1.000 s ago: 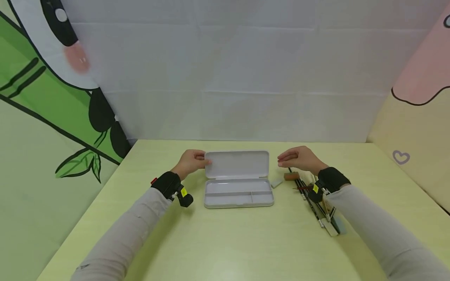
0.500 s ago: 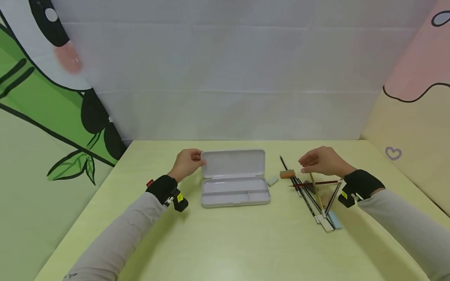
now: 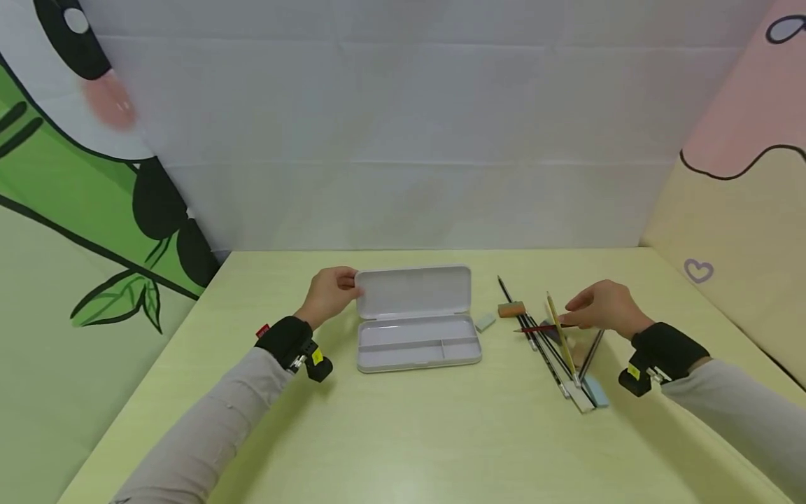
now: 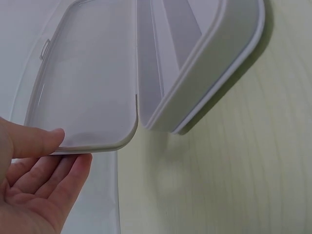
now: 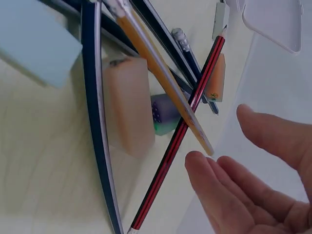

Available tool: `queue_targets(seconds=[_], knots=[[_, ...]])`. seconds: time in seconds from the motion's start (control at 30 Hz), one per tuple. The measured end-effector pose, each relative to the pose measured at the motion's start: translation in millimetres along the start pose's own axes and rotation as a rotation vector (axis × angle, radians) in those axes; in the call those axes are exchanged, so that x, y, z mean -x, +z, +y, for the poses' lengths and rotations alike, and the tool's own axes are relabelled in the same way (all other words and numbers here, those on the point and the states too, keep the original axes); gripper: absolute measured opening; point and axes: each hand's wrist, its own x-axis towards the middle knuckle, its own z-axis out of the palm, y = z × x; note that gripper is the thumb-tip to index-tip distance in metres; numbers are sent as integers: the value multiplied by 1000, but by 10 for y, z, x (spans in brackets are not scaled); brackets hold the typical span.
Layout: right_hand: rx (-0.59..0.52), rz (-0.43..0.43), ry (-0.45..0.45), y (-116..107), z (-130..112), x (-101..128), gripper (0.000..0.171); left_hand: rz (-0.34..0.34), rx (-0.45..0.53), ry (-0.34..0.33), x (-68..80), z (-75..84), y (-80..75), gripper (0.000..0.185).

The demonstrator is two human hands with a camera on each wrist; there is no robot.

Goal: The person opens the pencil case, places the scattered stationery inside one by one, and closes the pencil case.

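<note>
The raised lid of a white, oblong plastic pencil case is pinched at its left corner by the left hand, thumb above and fingers beneath; the divided tray lies flat on the pale green table. To the right, a crossed heap is seen: a yellow pencil, a red-and-black striped pencil, dark pens, an orange eraser and a pale blue eraser. The right hand is held just above the yellow pencil with fingers loosely spread; nothing appears to be gripped, though contact cannot be ruled out from the head view. Since the pencils overlap, neighbours could be dragged or rolled if one is lifted carelessly, and the lid could drop shut if released.
</note>
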Motion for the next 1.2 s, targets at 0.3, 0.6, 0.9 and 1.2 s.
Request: queue_targets(seconds=[0.3,0.6,0.9,1.2], knots=[[-55,25,103,182,-23,66,37,5,6,-1,-6,-1,-5,33],[-60,64,139,253,-43,55,28,8,3,-3,-3,-17,-2,32],[-80,38,217,250,-62,-10,22,8,21,-8,-10,-6,3,31],[-18,89,74,104,-215,-38,21,11,12,-14,-8,-19,-8,32]])
